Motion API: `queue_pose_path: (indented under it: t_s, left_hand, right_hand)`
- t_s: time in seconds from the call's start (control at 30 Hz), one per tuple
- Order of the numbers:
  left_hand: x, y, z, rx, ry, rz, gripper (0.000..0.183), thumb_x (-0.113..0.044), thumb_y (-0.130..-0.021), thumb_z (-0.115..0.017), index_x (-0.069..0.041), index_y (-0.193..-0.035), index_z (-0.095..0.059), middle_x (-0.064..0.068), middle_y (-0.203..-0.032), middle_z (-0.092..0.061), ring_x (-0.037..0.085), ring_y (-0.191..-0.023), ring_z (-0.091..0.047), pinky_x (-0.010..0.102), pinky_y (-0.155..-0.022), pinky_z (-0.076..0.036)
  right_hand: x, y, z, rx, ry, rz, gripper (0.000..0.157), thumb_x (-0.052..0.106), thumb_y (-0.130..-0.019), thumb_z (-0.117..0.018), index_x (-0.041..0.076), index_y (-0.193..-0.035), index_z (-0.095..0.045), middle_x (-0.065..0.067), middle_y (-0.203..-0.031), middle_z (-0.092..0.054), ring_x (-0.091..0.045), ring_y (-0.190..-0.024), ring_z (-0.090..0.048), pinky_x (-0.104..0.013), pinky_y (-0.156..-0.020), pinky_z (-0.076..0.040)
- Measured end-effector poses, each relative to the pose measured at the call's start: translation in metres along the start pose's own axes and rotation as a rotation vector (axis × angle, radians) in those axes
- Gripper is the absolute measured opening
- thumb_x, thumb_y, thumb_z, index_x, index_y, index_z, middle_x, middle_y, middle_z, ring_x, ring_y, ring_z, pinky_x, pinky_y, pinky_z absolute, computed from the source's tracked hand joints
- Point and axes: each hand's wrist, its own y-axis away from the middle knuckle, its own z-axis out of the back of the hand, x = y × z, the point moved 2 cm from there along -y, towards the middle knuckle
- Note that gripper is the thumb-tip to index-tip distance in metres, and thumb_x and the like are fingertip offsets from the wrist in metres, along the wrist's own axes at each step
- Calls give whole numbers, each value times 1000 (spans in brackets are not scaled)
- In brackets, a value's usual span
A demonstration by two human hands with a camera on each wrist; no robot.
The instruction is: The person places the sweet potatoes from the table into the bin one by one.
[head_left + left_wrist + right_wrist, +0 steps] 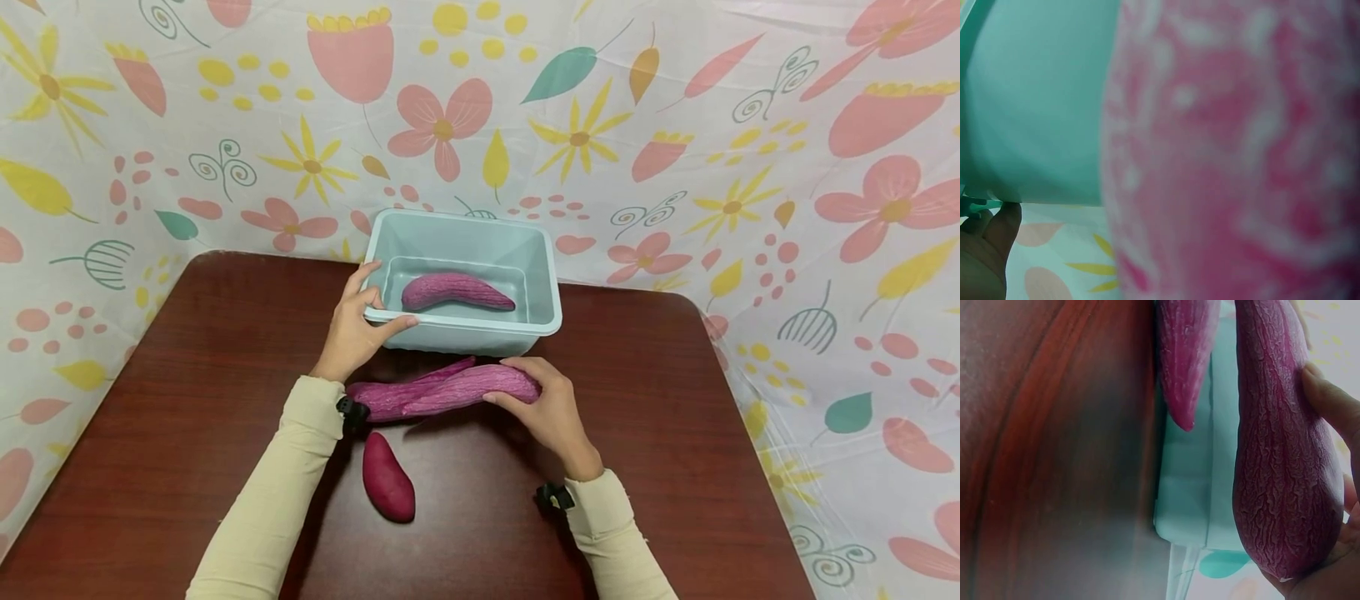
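My right hand [551, 408] grips a long, wrinkled purple sweet potato [472, 387] by its fat rounded end, thumb on the near side and fingers on the far side. Behind it, partly covered, lies a second long purple sweet potato [378, 400] on the table; its pointed tip [1186, 406] shows in the right wrist view. My left hand [354, 329] holds the light blue plastic bin [480, 332] at its front left corner, thumb along the front rim. One curved purple sweet potato [453, 290] rests inside the bin. Blurred purple skin [1229, 150] fills much of the left wrist view.
A smaller, smooth dark red sweet potato [388, 479] lies on the brown table [675, 417], near my left forearm. The bin stands at the table's back edge. A flower-patterned cloth [637, 125] hangs behind and at both sides.
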Motion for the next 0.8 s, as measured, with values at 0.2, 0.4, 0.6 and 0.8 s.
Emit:
queue_pose_path:
  t_s: [0.2,0.4,0.6,0.8]
  left_hand:
    - [1,0,0,-4,0,-9,53,-31,-80,-87,-9,-75,-39,-4,-162,-35,24,-155,-26,47,-94,-38]
    - [1,-1,0,-4,-2,-9,53,-33,-80,-87,-10,-75,-39,-5,-161,-35,24,-155,-26,46,-94,-38]
    - [0,0,0,5,-3,-1,53,-32,-80,-87,-9,-75,-39,-5,-162,-34,23,-155,-26,48,-97,-39]
    - [-1,0,1,0,-4,0,52,-30,-80,-87,-9,-75,-39,-4,-162,-35,23,-154,-26,47,-98,-39]
  right_hand:
    - [0,-3,4,-8,14,5,47,34,-73,-91,21,-115,-73,6,-109,-72,-9,-100,-65,-18,-91,-46]
    - [2,-5,6,-11,13,20,48,33,-73,-91,21,-115,-73,5,-109,-72,-9,-100,-65,-19,-91,-47]
    - [5,-9,8,-17,30,47,47,33,-73,-92,24,-114,-73,5,-107,-72,-9,-98,-64,-21,-89,-47]
    - [10,-14,12,-30,24,65,47,32,-72,-92,22,-114,-73,5,-105,-72,-9,-97,-64,-19,-89,-47]
